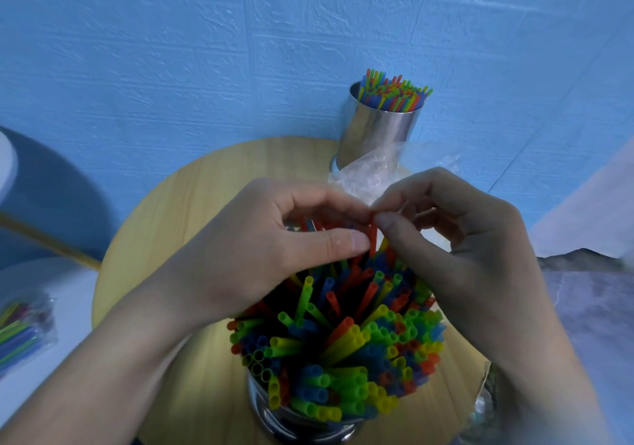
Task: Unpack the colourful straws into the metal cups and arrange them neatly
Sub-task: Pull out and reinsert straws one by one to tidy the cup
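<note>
Your left hand (271, 238): thumb and fingers drawn together at the far side of the near cup, thumb tip touching a red straw (373, 238).
Your right hand (456, 238): thumb and forefinger pinched on the top end of that same red straw.
Red straw: long axis close to upright, top end between your fingertips, lower end down among the others.
Near metal cup (274, 420): at the front of the round wooden table (178, 225), crammed with colourful straws (343, 341) whose open ends fan up and outward towards you.
Far metal cup (380, 132): at the table's back edge by the blue wall (206, 49), its straws upright, leaning slightly right.
Clear plastic bag (374, 170): crumpled between the two cups, behind your hands.
Packed straws (20, 331): lying flat at far left, off the table.
</note>
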Motion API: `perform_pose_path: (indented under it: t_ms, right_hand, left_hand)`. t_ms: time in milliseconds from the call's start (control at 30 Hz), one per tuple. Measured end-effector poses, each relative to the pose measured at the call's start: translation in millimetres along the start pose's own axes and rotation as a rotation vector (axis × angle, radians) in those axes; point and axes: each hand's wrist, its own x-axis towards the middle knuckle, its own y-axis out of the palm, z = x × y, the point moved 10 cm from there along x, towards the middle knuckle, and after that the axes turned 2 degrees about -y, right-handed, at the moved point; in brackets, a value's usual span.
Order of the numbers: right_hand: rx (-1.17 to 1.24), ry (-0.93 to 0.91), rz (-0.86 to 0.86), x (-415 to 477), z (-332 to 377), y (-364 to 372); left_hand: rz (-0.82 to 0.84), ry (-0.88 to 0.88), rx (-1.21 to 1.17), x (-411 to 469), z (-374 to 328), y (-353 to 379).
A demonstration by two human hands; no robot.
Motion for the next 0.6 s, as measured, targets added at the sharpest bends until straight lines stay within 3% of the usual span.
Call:
perform_pose_path:
  t_ms: [300, 600]
  right_hand:
    - [0.065, 0.005, -0.062, 4, 6, -5]
    - [0.074, 0.107, 0.075, 0, -10, 5]
  left_hand:
    - [-0.039, 0.132, 0.043, 7, -19, -9]
    - [-0.308, 0.319, -0.334, 0, -31, -48]
